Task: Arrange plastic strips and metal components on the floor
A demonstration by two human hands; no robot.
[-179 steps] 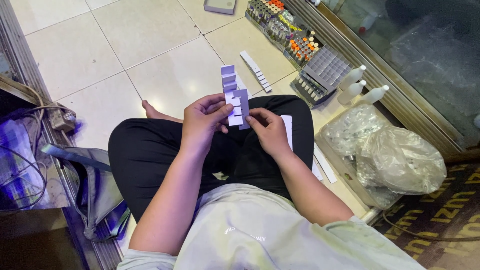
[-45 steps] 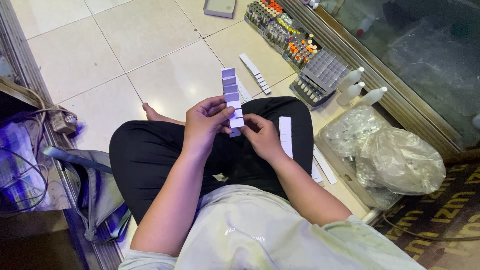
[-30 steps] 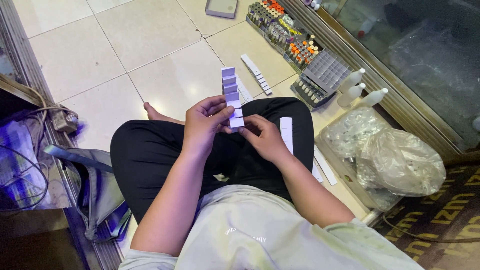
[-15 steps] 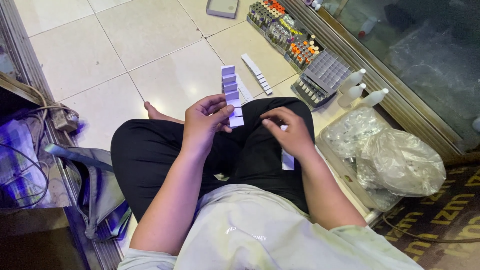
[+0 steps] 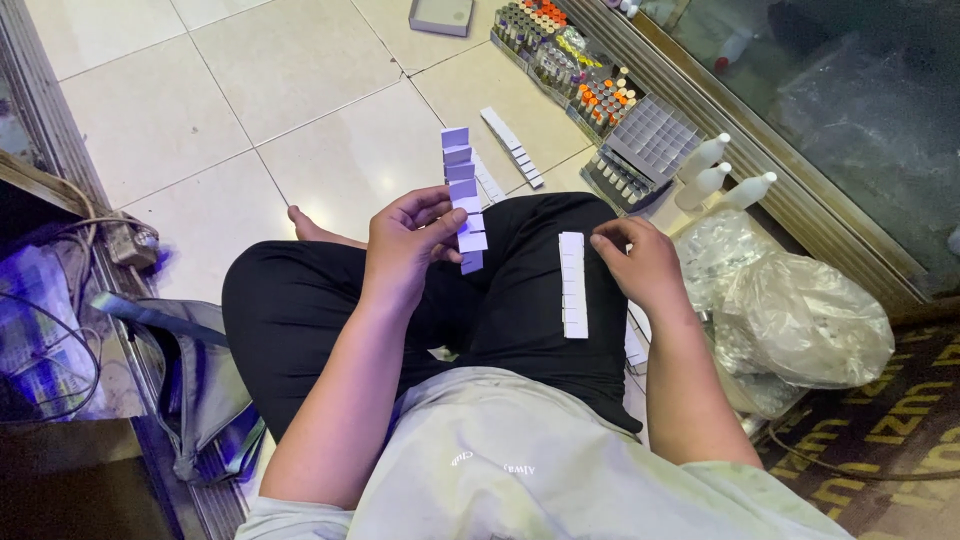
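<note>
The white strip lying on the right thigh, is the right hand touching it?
Touching. In the head view the right hand has its fingertips at the top end of the white strip, with no gap showing between them.

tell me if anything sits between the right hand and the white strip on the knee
Nothing visible does. The right hand is at the top end of the white strip lying on the black trouser leg, fingertips at its edge. The left hand holds a separate strip apart.
</note>
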